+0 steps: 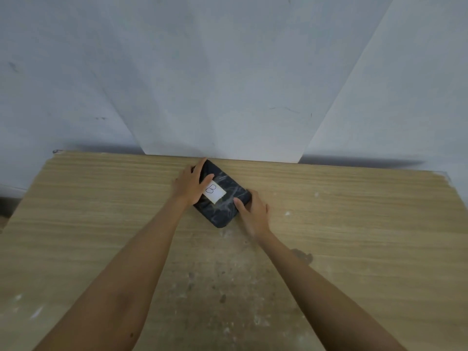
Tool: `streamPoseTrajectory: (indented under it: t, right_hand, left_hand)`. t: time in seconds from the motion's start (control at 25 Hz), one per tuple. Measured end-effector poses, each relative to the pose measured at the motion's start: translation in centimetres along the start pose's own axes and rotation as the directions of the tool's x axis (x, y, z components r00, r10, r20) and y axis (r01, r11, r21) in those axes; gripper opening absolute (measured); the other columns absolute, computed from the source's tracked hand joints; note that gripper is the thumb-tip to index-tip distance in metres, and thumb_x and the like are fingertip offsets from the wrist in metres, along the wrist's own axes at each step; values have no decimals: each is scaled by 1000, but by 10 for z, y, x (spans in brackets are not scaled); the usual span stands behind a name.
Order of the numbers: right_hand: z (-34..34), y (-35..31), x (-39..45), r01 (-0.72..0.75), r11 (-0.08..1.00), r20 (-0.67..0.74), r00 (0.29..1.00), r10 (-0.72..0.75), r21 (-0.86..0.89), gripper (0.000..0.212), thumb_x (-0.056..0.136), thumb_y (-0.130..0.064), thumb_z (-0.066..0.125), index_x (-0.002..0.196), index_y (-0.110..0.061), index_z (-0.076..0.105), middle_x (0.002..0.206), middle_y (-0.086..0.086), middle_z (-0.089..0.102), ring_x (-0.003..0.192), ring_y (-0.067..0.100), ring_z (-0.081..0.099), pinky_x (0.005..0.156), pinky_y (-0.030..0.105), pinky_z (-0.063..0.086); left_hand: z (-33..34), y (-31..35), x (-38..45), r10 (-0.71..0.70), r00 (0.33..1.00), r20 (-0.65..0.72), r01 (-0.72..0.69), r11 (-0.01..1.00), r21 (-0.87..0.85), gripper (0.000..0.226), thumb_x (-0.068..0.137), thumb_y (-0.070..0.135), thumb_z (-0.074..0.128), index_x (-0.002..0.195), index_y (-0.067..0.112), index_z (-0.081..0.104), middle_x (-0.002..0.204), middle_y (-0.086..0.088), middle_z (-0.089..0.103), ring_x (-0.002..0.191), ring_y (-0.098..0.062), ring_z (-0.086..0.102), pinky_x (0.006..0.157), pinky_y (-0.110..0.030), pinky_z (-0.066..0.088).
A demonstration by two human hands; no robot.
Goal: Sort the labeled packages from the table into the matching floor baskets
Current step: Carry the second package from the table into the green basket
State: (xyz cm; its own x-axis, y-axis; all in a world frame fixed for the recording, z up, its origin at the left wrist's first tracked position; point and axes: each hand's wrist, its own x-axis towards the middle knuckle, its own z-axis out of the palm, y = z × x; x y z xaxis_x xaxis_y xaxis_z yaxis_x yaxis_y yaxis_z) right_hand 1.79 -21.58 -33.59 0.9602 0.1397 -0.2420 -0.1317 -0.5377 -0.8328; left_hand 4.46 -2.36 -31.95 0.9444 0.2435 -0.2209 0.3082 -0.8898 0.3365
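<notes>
A black wrapped package [224, 209] with a white label marked "B" [214, 192] lies tilted on the wooden table [354, 211], close to its far edge. My left hand [191, 184] grips the package's left side, fingers over its top corner and thumb by the label. On the package's right side, my right hand [253, 214] holds the edge with the thumb on top. No floor basket is in view.
A pale wall [228, 72] rises directly behind the table's far edge. The tabletop near me carries grey stains and white flecks [222, 282]. A strip of dark floor shows at the far left [5, 206].
</notes>
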Motion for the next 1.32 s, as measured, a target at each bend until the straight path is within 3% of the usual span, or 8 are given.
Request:
streamPoseTrajectory:
  t: [0.08,0.16,0.28,0.4,0.56,0.84,1.16,1.32]
  right_hand:
    - [9,2,-22,-39,994,-102,994,49,100,40,91,-38,55,121,-12,51,119,4,60,118,24,50,112,36,24]
    - [14,3,-41,-59,990,-146,986,77,125,39,91,-34,55,122,-10,50,120,7,60,118,26,50,110,44,32]
    - [6,3,-69,-22,986,-166,985,49,164,41,93,-25,53,128,-5,44,126,14,55,120,30,49,106,43,38]
    - [-14,2,-95,17,975,-191,981,25,219,53,96,-24,47,141,-2,30,140,16,43,129,30,42,107,37,35]
    - [-48,7,-144,89,953,-182,983,-37,289,61,98,-35,41,147,-7,18,146,14,42,132,30,43,109,45,38]
    - [-131,35,-252,173,916,-261,962,-79,362,41,95,-39,47,129,-21,34,104,1,65,93,27,68,78,53,57]
    - [-280,107,-304,136,923,-383,924,14,361,39,94,-39,48,126,-20,37,90,-9,62,77,19,69,57,45,61]
    - [-372,158,-311,132,930,-461,886,45,344,37,95,-40,47,124,-20,37,94,-4,62,85,26,69,69,53,59]
  left_hand:
    - [6,0,-21,-105,994,-24,105,994,-10,62,94,54,30,149,31,13,143,-18,39,127,-36,41,101,-53,40]
    - [14,7,-47,-200,979,-43,200,980,-16,63,95,53,27,150,28,10,145,-20,35,128,-37,38,102,-51,37]
    - [24,24,-95,-234,969,-76,228,971,-74,64,97,48,28,151,21,8,143,-21,35,124,-37,40,100,-49,37]
    - [24,41,-136,-184,971,-153,164,977,-134,65,97,44,32,151,16,7,138,-20,39,117,-35,44,93,-46,42]
    - [9,59,-194,-49,961,-273,3,986,-167,66,96,43,36,150,15,10,132,-15,44,112,-30,47,86,-40,45]
    - [7,118,-294,110,955,-277,-224,878,-424,64,95,46,37,149,22,12,141,-8,35,118,-23,50,91,-29,39]
    - [51,274,-339,279,922,-268,-375,813,-446,61,96,41,38,148,16,18,149,-7,36,132,-25,43,107,-39,37]
    - [87,379,-342,354,900,-253,-433,787,-439,61,96,40,39,148,16,18,148,-6,37,128,-24,46,103,-36,37]
